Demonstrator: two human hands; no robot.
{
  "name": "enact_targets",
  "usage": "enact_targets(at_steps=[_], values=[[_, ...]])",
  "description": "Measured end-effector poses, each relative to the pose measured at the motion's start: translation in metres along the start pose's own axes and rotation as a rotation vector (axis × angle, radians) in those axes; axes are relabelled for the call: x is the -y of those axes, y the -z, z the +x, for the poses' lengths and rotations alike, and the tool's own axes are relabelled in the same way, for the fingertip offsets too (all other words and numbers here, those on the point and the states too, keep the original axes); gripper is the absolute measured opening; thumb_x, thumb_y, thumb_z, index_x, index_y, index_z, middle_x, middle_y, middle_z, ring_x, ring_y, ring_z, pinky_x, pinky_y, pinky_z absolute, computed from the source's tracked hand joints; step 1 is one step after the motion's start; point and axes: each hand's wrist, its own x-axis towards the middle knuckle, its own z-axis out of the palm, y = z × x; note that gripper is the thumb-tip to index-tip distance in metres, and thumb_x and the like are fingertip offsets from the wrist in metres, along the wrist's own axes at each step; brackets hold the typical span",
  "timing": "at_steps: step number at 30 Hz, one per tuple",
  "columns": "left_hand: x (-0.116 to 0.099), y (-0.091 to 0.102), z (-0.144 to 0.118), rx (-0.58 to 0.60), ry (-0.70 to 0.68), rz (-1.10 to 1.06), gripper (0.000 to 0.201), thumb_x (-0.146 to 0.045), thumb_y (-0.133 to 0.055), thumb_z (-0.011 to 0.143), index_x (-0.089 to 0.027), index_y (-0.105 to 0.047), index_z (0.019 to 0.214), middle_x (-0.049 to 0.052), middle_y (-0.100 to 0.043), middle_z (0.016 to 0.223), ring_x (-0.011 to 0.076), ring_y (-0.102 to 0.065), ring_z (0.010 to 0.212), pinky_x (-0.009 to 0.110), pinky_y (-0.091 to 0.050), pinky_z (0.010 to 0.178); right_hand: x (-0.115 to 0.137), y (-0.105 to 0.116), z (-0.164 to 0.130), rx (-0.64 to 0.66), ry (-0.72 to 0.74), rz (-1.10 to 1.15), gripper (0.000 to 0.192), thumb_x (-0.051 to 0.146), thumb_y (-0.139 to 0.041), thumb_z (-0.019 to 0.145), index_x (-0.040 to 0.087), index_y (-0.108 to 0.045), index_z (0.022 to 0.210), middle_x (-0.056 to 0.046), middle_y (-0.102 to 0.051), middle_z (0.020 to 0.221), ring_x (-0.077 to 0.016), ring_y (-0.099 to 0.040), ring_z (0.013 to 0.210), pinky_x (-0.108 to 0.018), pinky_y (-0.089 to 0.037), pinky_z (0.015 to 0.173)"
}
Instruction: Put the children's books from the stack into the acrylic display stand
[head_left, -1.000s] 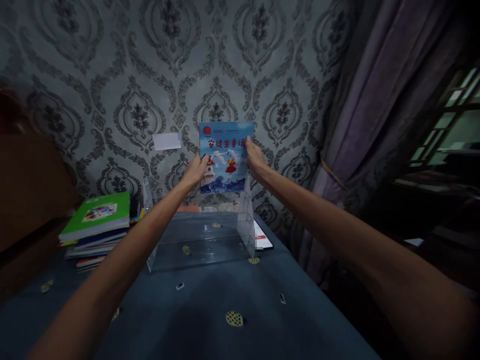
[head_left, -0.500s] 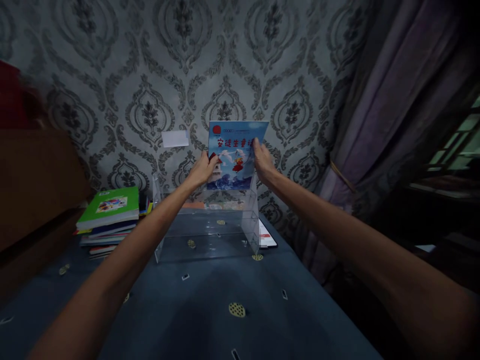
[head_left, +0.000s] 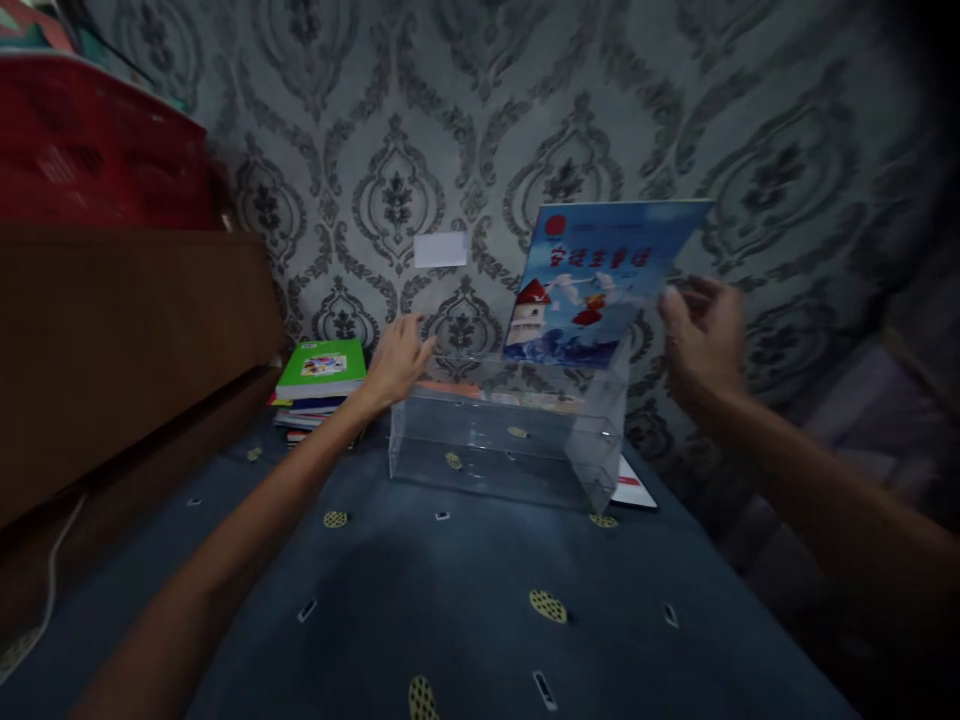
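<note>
Blue book (head_left: 581, 290), tilted, right hand (head_left: 703, 335) seemingly apart

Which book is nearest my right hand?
The blue book with red lettering, beside your right hand at the clear plastic rack; the book stack, green cover on top, sits farther left.

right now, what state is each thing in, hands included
Blue book, closed, upright at the clear stand, cover facing the camera
Clear stand, standing on the table
Left hand, open, near the stand's left end
Right hand, half-curled, blurred, by the book's right edge; contact unclear
Green book, closed, flat atop the pile
Phone or tablet, flat, screen up
White cable, slack
</note>
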Motion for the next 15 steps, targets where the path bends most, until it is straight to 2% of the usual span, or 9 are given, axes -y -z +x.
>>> enact_targets(at_steps=[3,5,6,7,9,12,15], values=[[0.058,0.028,-0.037,0.104,0.192,0.309,0.054,-0.044,-0.045,0.099,-0.006,-0.045,0.137,0.027,-0.048,0.146,0.0354,-0.039,0.141,0.05,-0.029,0.116,0.021,0.03,-0.054,0.061,0.095,0.081,0.056,0.07,-0.051,0.088,0.029,-0.058,0.125,-0.018,-0.064,0.124,-0.0281,-0.064,0.112,-0.05,-0.051,0.089],[0.09,0.044,-0.053,0.292,0.301,0.508,0.065,-0.053,-0.042,0.099,-0.003,-0.04,0.141,0.03,-0.039,0.152,0.0402,-0.03,0.146,0.059,-0.025,0.116,0.038,0.042,-0.094,0.132,0.147,0.057,0.053,0.064,-0.051,0.092,0.022,-0.06,0.123,-0.017,-0.065,0.12,-0.0283,-0.064,0.108,-0.052,-0.051,0.091],[0.102,0.051,-0.059,0.412,0.311,0.57,0.068,-0.056,-0.042,0.098,-0.004,-0.04,0.143,0.029,-0.039,0.153,0.0414,-0.03,0.146,0.064,-0.024,0.115,0.046,0.044,-0.114,0.176,0.158,0.056,0.05,0.059,-0.051,0.093,0.02,-0.06,0.122,-0.017,-0.065,0.12,-0.0285,-0.064,0.109,-0.053,-0.05,0.093],[0.111,0.056,-0.063,0.482,0.312,0.594,0.071,-0.058,-0.045,0.097,-0.006,-0.04,0.144,0.028,-0.039,0.154,0.0419,-0.032,0.145,0.066,-0.024,0.113,0.053,0.045,-0.132,0.239,0.164,0.072,0.046,0.055,-0.051,0.095,0.019,-0.06,0.122,-0.016,-0.065,0.12,-0.0288,-0.063,0.111,-0.053,-0.05,0.095],[0.123,0.064,-0.067,0.577,0.288,0.606,0.074,-0.06,-0.053,0.092,-0.011,-0.039,0.146,0.025,-0.038,0.156,0.0415,-0.034,0.144,0.068,-0.025,0.112,0.063,0.04,-0.166,0.365,0.188,0.106,0.038,0.048,-0.051,0.096,0.022,-0.059,0.122,-0.013,-0.065,0.121,-0.0278,-0.062,0.114,-0.052,-0.05,0.098],[0.129,0.071,-0.068,0.624,0.257,0.607,0.074,-0.056,-0.061,0.089,-0.018,-0.038,0.148,0.022,-0.035,0.158,0.04,-0.035,0.144,0.064,-0.029,0.111,0.072,0.027,-0.206,0.542,0.157,0.175,0.028,0.041,-0.05,0.099,0.025,-0.06,0.12,-0.011,-0.065,0.123,-0.0267,-0.061,0.119,-0.047,-0.051,0.1],[0.133,0.076,-0.067,0.655,0.226,0.613,0.069,-0.052,-0.063,0.089,-0.022,-0.041,0.147,0.02,-0.04,0.156,0.0389,-0.041,0.14,0.062,-0.032,0.11,0.079,0.018,-0.238,0.699,0.123,0.237,0.026,0.038,-0.048,0.101,0.026,-0.061,0.119,-0.01,-0.066,0.124,-0.0255,-0.062,0.121,-0.044,-0.052,0.101]])
